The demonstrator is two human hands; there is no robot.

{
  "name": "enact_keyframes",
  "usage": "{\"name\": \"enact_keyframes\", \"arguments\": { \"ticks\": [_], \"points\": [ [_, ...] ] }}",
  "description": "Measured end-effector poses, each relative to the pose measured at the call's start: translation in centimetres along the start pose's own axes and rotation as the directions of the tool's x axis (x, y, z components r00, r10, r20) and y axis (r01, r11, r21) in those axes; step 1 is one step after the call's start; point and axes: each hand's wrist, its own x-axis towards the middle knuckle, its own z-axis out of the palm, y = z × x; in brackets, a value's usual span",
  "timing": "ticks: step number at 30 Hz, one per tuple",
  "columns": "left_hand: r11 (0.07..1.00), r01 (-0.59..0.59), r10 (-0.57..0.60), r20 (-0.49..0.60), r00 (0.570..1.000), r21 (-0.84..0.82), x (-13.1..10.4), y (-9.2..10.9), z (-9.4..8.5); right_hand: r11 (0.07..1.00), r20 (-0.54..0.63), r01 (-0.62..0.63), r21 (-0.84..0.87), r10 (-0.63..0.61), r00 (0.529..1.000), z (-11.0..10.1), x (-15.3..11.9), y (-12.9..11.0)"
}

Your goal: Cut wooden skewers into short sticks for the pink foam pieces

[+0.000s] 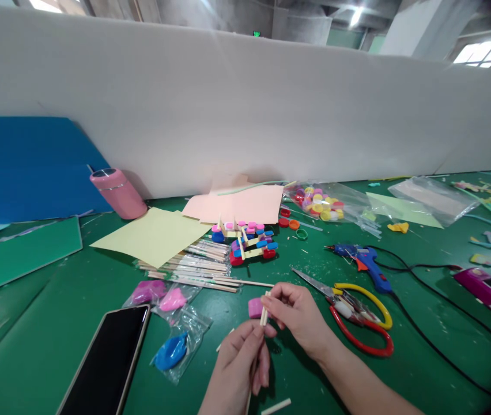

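My right hand pinches a few short pale wooden sticks side by side between thumb and fingers. My left hand grips the lower end of the same sticks; part of another stick shows below its palm. Right behind the sticks sits a pink block of clay. A longer thin stick runs along the table from the bundled chopsticks toward my right hand. Beyond lie small built pieces of sticks and coloured clay. One cut stick rests near the front edge of the picture.
Scissors and a blue glue gun with a black cord lie to the right. A phone and bagged blue clay are left. Farther back are a pink cup, paper sheets, bagged caps and a white partition.
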Motion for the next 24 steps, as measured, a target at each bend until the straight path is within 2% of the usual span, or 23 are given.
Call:
{"name": "enact_keyframes", "arguments": {
  "ticks": [24],
  "points": [
    [1.000,-0.018,0.018,0.016,1.000,0.000,0.18,-0.26,-0.15,0.999,-0.002,-0.006,0.053,0.006,1.000,0.10,0.07,0.04]
  ]
}}
